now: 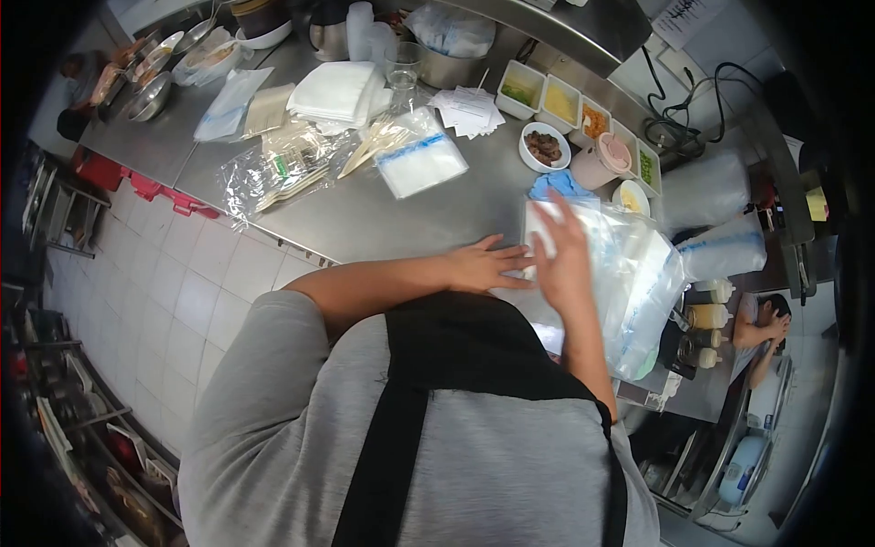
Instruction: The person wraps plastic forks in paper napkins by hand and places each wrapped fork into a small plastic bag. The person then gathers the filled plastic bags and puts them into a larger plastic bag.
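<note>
My left hand (486, 266) lies on the steel counter close to my body, its fingers spread toward the right and their tips at the edge of a white sheet or flat packet (540, 219). Over that sheet is my right hand (563, 255), somewhat smeared by motion, with its fingers stretched out and apart. A pile of clear plastic bags (643, 273) with bluish print spreads out just right of this hand. Beyond its fingertips sits a crumpled blue cloth (562, 185). Nothing shows gripped in either hand.
Behind the cloth stand a bowl of brown meat (544, 148), a pink tub (602, 161) and several topping containers (558, 102). Farther left are napkins (337, 91), packed chopsticks (283, 178), a bag stack (421, 153) and paper slips (467, 111). Squeeze bottles (709, 316) and another person (761, 333) are at right.
</note>
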Available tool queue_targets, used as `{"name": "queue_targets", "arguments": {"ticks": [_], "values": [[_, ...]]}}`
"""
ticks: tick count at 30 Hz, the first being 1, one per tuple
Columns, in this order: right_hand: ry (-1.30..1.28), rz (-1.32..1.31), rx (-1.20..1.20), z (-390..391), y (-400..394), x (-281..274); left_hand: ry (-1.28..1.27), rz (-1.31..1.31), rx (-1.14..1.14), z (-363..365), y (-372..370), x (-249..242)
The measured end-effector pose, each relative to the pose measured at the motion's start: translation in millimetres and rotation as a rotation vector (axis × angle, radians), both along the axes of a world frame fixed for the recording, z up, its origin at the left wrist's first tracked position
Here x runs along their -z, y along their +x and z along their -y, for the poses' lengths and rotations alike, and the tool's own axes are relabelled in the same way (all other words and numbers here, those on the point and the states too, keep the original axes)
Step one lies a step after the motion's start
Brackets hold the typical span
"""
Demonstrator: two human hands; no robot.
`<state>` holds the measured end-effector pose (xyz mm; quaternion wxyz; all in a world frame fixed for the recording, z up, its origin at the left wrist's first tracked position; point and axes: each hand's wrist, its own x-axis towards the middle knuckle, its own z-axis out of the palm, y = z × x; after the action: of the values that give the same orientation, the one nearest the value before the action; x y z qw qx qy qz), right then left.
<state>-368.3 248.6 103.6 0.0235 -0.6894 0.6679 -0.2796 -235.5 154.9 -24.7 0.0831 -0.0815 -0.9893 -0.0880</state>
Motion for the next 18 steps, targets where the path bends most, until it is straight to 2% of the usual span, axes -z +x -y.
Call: {"name": "queue_targets", "arguments": {"ticks": [3,6,8,10,11,12,14,15,18], "values": [[0.229,-0.244,0.16,25,-3,70,0.086,-0.153,0.055,7,9,10],[0.238,-0.219,0.247,23,-38,120,0.317,-0.198,-0.102,22,50,0],[0.294,-0.19,0.241,28,-42,114,0.272,-0.374,-0.3,48,92,-19],[0.347,-0.186,0.267,35,-29,85,0.058,-0.463,-0.763,79,125,-19],[0.174,-0.193,0.218,43,-20,78,0.067,-0.431,-0.965,91,138,-30],[0.142,-0.114,0.139,52,-11,71,0.074,-0.397,-1.167,101,148,-42],[0.079,0.043,-0.02,72,11,60,0.078,-0.285,-1.315,121,161,-40],[-0.065,0.041,-0.119,82,24,64,0.082,-0.231,-1.389,128,166,-39],[0.274,0.326,-0.223,96,65,62,0.126,-0.122,-1.418,142,170,-39]]}}
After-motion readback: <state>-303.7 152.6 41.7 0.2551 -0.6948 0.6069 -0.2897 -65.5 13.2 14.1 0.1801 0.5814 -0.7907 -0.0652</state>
